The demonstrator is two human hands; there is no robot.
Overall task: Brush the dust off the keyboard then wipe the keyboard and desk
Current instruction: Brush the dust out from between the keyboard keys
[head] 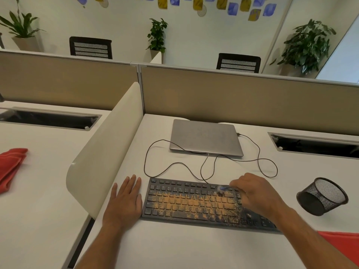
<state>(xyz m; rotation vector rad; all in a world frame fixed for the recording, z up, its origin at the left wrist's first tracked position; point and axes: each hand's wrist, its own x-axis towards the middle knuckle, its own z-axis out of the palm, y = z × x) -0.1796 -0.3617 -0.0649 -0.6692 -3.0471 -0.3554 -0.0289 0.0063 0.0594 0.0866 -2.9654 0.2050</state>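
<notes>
Gripping a small brush point(223, 189), blurred, likely blue-handled, the right hand point(256, 193) works over the upper right keys of the black keyboard point(190, 202). Orange dust point(194, 202) covers its middle rows. Left hand point(124, 199) lies flat, fingers released, on the desk point(174, 245) touching the keyboard's left edge.

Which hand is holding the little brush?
The right hand holds the brush over the dusty keyboard. The left hand lies flat and empty on the desk beside it.
</notes>
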